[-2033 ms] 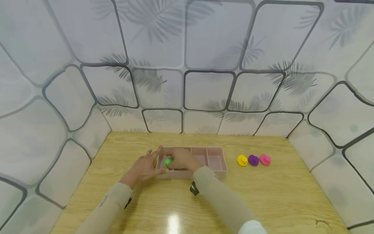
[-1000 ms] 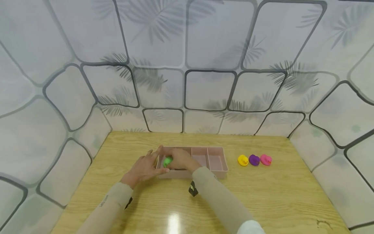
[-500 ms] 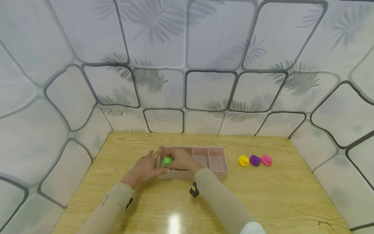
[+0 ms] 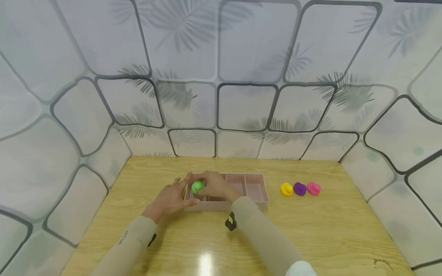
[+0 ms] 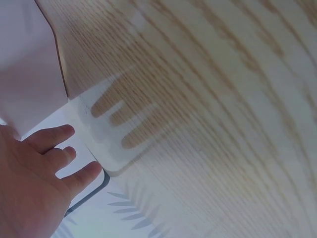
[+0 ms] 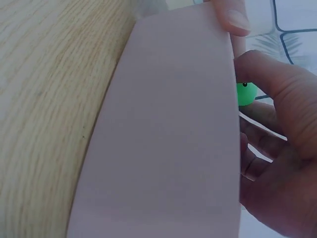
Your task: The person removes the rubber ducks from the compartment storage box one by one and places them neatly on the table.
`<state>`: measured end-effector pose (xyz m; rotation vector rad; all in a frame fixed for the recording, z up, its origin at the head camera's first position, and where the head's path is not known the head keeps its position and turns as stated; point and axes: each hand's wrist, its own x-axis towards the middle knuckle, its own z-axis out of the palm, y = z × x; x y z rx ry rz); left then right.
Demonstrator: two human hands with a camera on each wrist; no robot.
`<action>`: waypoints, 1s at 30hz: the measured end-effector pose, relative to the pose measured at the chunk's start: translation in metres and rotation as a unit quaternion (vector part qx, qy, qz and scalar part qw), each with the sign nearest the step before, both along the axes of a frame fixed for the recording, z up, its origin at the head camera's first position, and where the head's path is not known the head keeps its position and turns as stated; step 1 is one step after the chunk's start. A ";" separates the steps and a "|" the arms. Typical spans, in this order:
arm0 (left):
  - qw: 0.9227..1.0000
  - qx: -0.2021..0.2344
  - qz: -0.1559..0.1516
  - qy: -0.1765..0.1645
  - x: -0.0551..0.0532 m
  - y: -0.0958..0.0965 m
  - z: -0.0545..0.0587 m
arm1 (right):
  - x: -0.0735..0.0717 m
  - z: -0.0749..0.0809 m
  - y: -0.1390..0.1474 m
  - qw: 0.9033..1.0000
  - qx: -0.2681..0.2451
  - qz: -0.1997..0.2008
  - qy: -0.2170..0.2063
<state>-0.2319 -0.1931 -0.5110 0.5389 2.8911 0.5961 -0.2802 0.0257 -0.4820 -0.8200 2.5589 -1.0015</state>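
A green rubber duck (image 4: 197, 186) is pinched by my right hand (image 4: 215, 185) over the left compartment of a pink divided box (image 4: 221, 206). In the right wrist view, part of the green duck (image 6: 247, 95) with a black eye shows past the box's front wall (image 6: 168, 124), behind my thumb. My left hand (image 4: 169, 199) rests at the box's left end, fingers spread, with its thumb against the front corner and its index finger near the back corner. In the left wrist view, the left hand's (image 5: 29, 183) other fingers stretch loosely beside the box. The right hand hides part of the compartments.
To the right of the box, a yellow duck (image 4: 286, 189), a purple duck (image 4: 299, 188) and a pink duck (image 4: 314, 188) stand in a row on the wooden table (image 4: 310, 230). Patterned walls (image 4: 248, 107) enclose the table at the back and sides.
My right hand has risen slightly, and the green duck has come up with it inside the left end of the box. The left hand and the other ducks have stayed put.
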 end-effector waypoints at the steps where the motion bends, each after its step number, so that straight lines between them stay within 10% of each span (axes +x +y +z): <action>1: 1.000 0.000 0.001 0.000 0.000 0.000 0.000 | 0.000 0.002 0.001 1.000 -0.006 -0.004 -0.004; 30: 1.000 0.007 0.011 0.018 0.000 0.002 -0.003 | 0.000 0.019 0.045 0.992 -0.121 -0.046 -0.008</action>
